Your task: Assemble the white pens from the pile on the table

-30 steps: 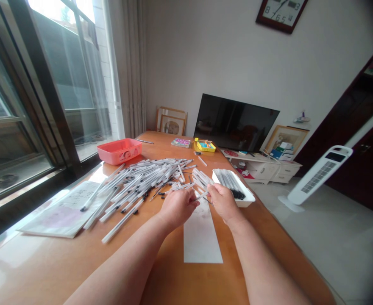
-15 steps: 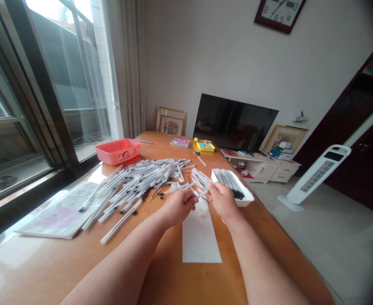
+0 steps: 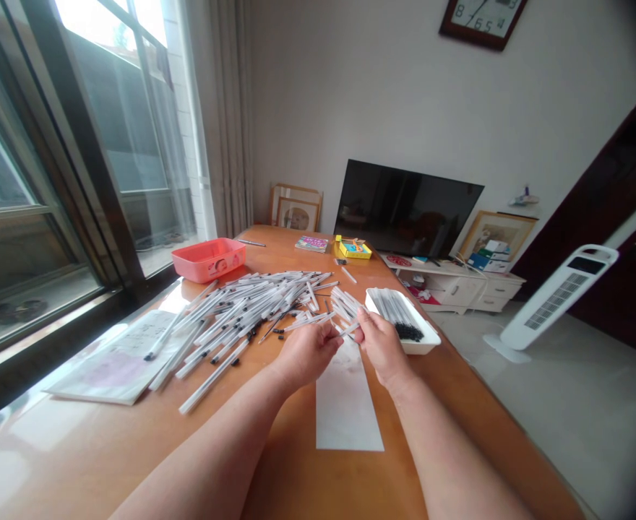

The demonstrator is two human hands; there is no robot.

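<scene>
Both my hands meet above the wooden table (image 3: 296, 477), over a white paper strip (image 3: 347, 404). My left hand (image 3: 307, 352) is closed in a pinch; what its fingertips hold is too small to make out. My right hand (image 3: 380, 347) is closed round a clear pen barrel (image 3: 349, 330) that points toward the left hand. A big heap of clear pens (image 3: 242, 307) with black tips spreads out to the left of the hands. A white tray (image 3: 423, 339) with thin black refills lies just right of my right hand.
A red plastic basket (image 3: 208, 258) stands at the far left by the window. A printed sheet (image 3: 117, 357) lies at the near left. Small boxes and a booklet (image 3: 311, 243) sit at the far end. Beyond are a TV, a low cabinet and a tower fan (image 3: 559, 296).
The view has shifted slightly. Both hands stay together over the paper strip, with the pen barrel still between them; little else has moved.
</scene>
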